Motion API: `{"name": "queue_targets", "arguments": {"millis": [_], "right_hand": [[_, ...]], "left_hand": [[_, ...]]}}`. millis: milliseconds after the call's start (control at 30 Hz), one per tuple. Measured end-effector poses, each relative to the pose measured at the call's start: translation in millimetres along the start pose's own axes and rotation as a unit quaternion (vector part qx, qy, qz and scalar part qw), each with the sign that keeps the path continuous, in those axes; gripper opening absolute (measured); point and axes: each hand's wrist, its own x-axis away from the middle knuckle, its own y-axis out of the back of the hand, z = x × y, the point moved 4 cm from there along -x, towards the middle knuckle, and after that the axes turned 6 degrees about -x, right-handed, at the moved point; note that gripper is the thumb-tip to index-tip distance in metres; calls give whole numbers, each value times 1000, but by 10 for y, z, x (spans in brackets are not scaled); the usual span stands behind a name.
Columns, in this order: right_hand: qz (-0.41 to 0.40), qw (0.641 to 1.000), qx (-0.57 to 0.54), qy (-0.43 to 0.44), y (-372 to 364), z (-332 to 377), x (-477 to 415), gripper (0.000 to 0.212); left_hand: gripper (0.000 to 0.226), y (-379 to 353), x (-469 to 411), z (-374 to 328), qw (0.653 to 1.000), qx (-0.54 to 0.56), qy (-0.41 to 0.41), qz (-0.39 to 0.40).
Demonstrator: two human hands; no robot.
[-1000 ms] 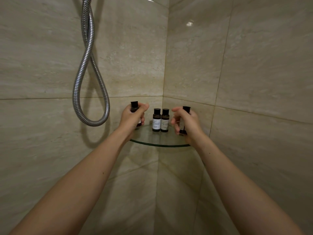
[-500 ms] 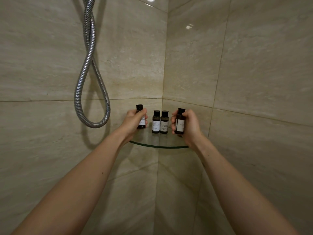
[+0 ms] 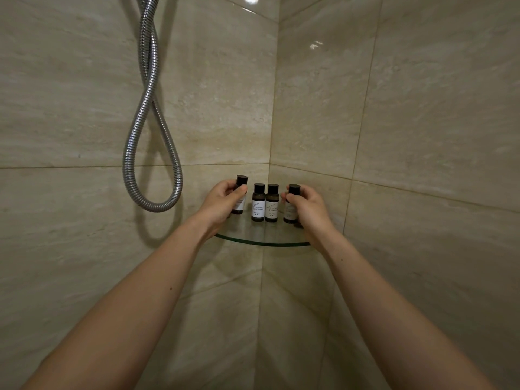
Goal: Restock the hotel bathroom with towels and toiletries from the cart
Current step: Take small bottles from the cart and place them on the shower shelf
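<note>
Four small dark toiletry bottles with black caps and white labels are in a row at the glass corner shelf (image 3: 261, 242). My left hand (image 3: 222, 202) grips the leftmost bottle (image 3: 241, 187) upright at the shelf's left end. Two bottles stand free in the middle, the left one (image 3: 258, 202) touching the right one (image 3: 272, 202). My right hand (image 3: 305, 205) grips the rightmost bottle (image 3: 291, 204) upright at the shelf's right end. Whether the held bottles rest on the glass is hidden by my fingers.
Beige tiled walls meet in a corner just behind the shelf. A chrome shower hose (image 3: 153, 153) hangs in a loop on the left wall, close to my left hand.
Both hands lowered their bottles toward the shelf, either side of the middle pair. The right bottle now stands upright beside them; the view tilted slightly.
</note>
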Motion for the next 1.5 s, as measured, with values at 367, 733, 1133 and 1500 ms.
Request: {"name": "queue_targets", "arguments": {"millis": [367, 733, 1133, 1500], "right_hand": [[47, 996, -26, -75, -10, -141, -171, 31], [72, 995, -40, -63, -71, -150, -238, 22], [69, 995, -43, -61, -62, -149, -219, 22], [61, 996, -37, -62, -60, -140, -202, 19]], "left_hand": [[31, -57, 82, -72, 999, -3, -5, 35], [34, -80, 71, -58, 998, -20, -1, 55], [33, -78, 89, -63, 998, -30, 6, 64], [36, -98, 149, -133, 997, -26, -6, 76]]}}
